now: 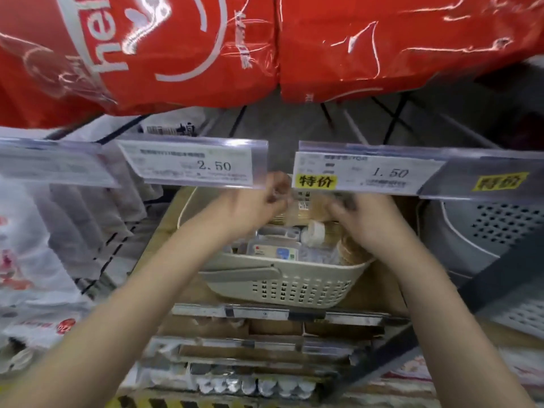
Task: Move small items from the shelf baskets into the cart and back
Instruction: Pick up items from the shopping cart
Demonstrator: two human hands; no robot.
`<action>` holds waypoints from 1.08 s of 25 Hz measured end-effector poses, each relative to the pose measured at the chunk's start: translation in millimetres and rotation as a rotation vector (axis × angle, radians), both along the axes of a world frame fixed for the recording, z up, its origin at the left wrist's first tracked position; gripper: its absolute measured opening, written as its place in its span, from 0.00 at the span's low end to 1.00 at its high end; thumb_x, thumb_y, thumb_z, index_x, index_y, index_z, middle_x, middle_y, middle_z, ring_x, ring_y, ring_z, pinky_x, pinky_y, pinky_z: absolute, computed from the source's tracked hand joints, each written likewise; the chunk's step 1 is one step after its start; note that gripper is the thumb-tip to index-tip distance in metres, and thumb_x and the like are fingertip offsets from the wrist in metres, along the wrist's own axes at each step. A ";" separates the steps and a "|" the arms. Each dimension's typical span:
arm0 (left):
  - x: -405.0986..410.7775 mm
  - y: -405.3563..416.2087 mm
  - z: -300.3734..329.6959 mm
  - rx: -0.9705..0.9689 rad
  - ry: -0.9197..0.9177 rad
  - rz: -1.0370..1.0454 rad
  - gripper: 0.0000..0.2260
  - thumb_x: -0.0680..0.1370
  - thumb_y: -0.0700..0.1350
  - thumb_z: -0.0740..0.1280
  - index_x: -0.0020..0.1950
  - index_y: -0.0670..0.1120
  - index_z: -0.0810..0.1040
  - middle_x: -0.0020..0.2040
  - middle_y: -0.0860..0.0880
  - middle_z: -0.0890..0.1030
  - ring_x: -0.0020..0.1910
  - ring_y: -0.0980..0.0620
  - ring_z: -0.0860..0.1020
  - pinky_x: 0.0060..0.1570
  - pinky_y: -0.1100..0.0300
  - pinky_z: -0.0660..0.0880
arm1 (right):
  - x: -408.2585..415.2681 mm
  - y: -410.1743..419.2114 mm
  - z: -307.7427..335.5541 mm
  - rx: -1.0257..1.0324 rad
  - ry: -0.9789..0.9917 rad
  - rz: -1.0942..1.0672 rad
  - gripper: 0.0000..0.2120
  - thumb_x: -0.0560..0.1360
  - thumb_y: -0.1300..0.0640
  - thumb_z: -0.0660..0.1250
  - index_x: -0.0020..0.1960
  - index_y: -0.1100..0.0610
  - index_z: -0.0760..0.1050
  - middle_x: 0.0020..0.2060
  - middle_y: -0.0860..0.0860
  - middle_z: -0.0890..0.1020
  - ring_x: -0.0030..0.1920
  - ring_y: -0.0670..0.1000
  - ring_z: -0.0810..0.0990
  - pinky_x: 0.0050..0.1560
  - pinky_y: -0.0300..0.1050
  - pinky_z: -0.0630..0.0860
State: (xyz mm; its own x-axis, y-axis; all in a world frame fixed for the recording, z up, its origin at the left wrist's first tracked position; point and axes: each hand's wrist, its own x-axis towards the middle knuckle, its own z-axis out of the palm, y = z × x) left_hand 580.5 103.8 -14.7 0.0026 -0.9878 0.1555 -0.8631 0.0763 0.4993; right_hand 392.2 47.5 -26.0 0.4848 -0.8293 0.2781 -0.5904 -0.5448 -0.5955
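Reaching under the price-tag rail [368, 172], you have both hands deep in the cream basket [282, 287] that sits on the shelf [382, 290], and the head view, the only one here, shows why they go in low: the rail overhangs the back of the basket, so the items can only be got at from the front and beneath it. Your left hand [253, 207] is curled, its fingertips drawn together near the rail, seemingly pinching something small, though blur keeps me from saying what. Your right hand [368, 222] is bent knuckles-up over the far right of the basket with its fingers tucked down among the goods; whether it grips anything I cannot tell. Between the two hands lies a flat brown packet [303, 210] with a printed label, and both hands seem to be working at it, likely one steadying while the other lifts. Nearer you in the basket lie a white roll [313, 231], clear boxed items [273, 248] and what looks like a stack of paper cups [350, 251], packed close, which is why a two-handed pick makes sense. No cart shows here, so I judge the item has yet to leave the basket.
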 end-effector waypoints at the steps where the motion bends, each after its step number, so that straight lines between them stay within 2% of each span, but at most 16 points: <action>1: 1.9 -19.5 -8.6 0.040 -0.012 -0.076 0.13 0.77 0.43 0.66 0.61 0.46 0.74 0.53 0.52 0.78 0.50 0.53 0.78 0.46 0.64 0.73 | 4.7 -5.0 -4.2 0.001 0.034 -0.013 0.18 0.74 0.59 0.67 0.63 0.54 0.73 0.62 0.52 0.76 0.64 0.53 0.72 0.62 0.43 0.67; 3: 3.3 -46.5 -25.5 0.124 -0.101 -0.176 0.19 0.73 0.46 0.68 0.63 0.44 0.74 0.56 0.50 0.78 0.52 0.51 0.78 0.52 0.59 0.76 | 10.3 -12.1 -13.0 0.014 0.111 -0.054 0.21 0.71 0.58 0.70 0.63 0.53 0.72 0.60 0.53 0.77 0.61 0.55 0.75 0.60 0.49 0.72; 5: 5.0 -60.4 -39.8 0.178 -0.170 -0.227 0.22 0.67 0.51 0.68 0.60 0.47 0.74 0.52 0.49 0.79 0.49 0.50 0.79 0.49 0.51 0.78 | 12.7 -13.9 -16.2 0.026 0.190 -0.086 0.22 0.68 0.57 0.71 0.62 0.51 0.71 0.56 0.53 0.79 0.57 0.56 0.77 0.53 0.52 0.76; 8: 7.5 -69.6 -51.6 0.163 -0.243 -0.228 0.21 0.67 0.47 0.74 0.58 0.47 0.75 0.52 0.48 0.79 0.49 0.49 0.78 0.49 0.50 0.77 | 14.1 -13.8 -11.6 0.038 0.261 -0.069 0.24 0.65 0.57 0.72 0.59 0.49 0.71 0.52 0.51 0.78 0.52 0.54 0.77 0.45 0.47 0.74; 11: 3.6 -70.4 -50.6 0.135 -0.350 -0.177 0.24 0.66 0.49 0.77 0.59 0.44 0.75 0.56 0.45 0.78 0.52 0.46 0.77 0.51 0.51 0.77 | 16.5 -13.1 -7.4 0.035 0.275 -0.063 0.23 0.65 0.61 0.71 0.58 0.49 0.72 0.50 0.50 0.77 0.50 0.53 0.76 0.44 0.48 0.75; 16: 3.2 -61.2 -44.6 0.117 -0.276 -0.126 0.22 0.67 0.47 0.75 0.58 0.43 0.75 0.54 0.47 0.79 0.51 0.48 0.77 0.47 0.56 0.75 | 16.8 -17.2 -11.6 -0.002 0.224 -0.069 0.15 0.66 0.63 0.69 0.49 0.49 0.72 0.46 0.51 0.79 0.46 0.55 0.78 0.43 0.53 0.77; 18: 9.7 -57.3 -41.9 0.122 -0.138 -0.102 0.19 0.67 0.46 0.75 0.56 0.45 0.75 0.52 0.49 0.78 0.50 0.50 0.77 0.43 0.60 0.73 | 16.1 -20.1 -15.1 -0.004 0.204 -0.084 0.14 0.65 0.63 0.70 0.47 0.51 0.72 0.44 0.51 0.79 0.45 0.55 0.78 0.42 0.54 0.78; 20: 13.6 -51.2 -37.8 0.128 -0.024 -0.070 0.18 0.66 0.47 0.75 0.53 0.46 0.74 0.49 0.51 0.77 0.48 0.53 0.76 0.44 0.60 0.74 | 15.2 -21.4 -17.4 0.004 0.164 -0.090 0.15 0.63 0.61 0.72 0.47 0.51 0.74 0.44 0.50 0.80 0.45 0.53 0.79 0.42 0.56 0.79; 23: 13.7 -43.7 -31.9 0.091 -0.005 -0.021 0.19 0.63 0.48 0.74 0.52 0.47 0.75 0.48 0.50 0.78 0.47 0.51 0.77 0.45 0.56 0.77 | 13.6 -19.3 -16.4 0.008 0.097 -0.074 0.19 0.61 0.61 0.74 0.51 0.51 0.75 0.47 0.49 0.81 0.49 0.52 0.79 0.47 0.56 0.79; 27: 9.0 -20.8 -16.9 0.055 0.033 0.022 0.21 0.67 0.45 0.73 0.57 0.45 0.72 0.51 0.48 0.77 0.46 0.52 0.75 0.41 0.60 0.73 | 10.9 -11.3 -11.3 -0.015 0.037 -0.037 0.25 0.62 0.64 0.74 0.57 0.52 0.75 0.53 0.49 0.81 0.55 0.52 0.78 0.53 0.53 0.78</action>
State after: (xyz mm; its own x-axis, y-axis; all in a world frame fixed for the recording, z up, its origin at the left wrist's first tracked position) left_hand 589.4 83.0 -31.6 0.0282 -0.9946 0.1002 -0.8472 0.0294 0.5304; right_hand 403.1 36.1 -37.3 0.4639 -0.8428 0.2729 -0.6315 -0.5306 -0.5654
